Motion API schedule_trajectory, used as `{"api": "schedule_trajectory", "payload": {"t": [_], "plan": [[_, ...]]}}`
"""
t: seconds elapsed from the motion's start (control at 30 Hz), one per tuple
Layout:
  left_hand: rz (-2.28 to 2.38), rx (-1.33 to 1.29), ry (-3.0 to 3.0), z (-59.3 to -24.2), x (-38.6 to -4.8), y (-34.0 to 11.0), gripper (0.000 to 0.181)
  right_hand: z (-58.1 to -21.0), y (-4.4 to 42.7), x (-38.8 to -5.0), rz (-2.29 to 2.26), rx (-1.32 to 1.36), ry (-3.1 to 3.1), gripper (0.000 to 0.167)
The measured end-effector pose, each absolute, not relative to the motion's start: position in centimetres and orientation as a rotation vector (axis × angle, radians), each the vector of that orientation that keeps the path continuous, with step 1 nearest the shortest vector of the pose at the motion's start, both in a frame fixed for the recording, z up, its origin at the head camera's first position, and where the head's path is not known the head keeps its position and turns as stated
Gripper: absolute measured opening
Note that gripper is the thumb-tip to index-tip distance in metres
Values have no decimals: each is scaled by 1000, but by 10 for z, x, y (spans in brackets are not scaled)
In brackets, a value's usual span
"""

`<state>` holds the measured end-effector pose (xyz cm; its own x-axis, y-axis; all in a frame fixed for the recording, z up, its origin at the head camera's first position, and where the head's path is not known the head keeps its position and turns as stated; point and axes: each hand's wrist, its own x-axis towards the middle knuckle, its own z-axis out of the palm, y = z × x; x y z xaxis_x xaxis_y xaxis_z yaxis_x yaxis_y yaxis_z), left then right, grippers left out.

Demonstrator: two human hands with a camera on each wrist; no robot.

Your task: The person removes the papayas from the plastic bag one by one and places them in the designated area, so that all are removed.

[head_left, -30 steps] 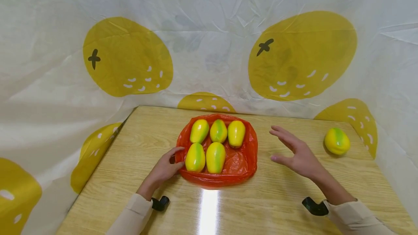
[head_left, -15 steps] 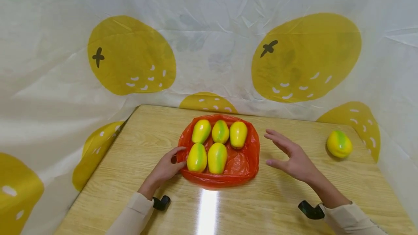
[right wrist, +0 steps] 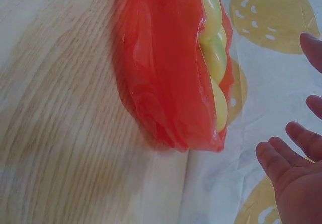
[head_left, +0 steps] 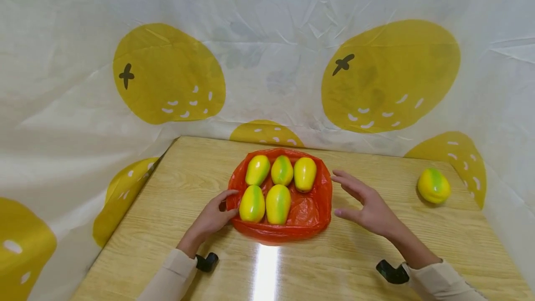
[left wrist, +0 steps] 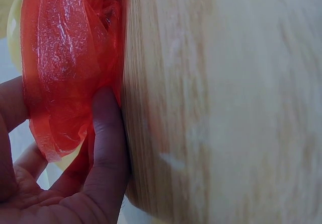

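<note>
In the head view, we locate the red bag (head_left: 304, 210) on the desk (head_left: 192, 166). In the left wrist view, the left grip (left wrist: 75, 201) pinches its edge, presumably steadying it. In the right wrist view, the right grip (right wrist: 299, 183) is spread, holding nothing; we judge the next move calls for grasping the opposite edge.

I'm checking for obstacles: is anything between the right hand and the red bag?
Nothing visible: the right wrist view shows only a gap between the right hand and the red bag. The lone fruit lies to the hand's right, outside that path.
</note>
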<state>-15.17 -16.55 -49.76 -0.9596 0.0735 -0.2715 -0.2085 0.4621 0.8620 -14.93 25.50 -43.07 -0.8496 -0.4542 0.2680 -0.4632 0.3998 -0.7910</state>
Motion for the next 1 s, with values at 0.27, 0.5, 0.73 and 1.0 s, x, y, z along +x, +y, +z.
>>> {"api": "schedule_trajectory", "payload": {"t": [0.27, 0.5, 0.73, 1.0], "plan": [[1505, -105, 2450, -500, -152, -166, 51, -437, 246, -150, 1554, 906, -2590, 71], [1525, -96, 2441, -501, -153, -166, 50, -439, 239, -149, 1587, 888, -2614, 73], [1513, -100, 2446, -501, -151, -167, 51, -441, 230, -147, 1593, 875, -2641, 71], [1494, -116, 2447, -500, -151, -166, 51, -444, 222, -147, 1606, 918, -2625, 72]]}}
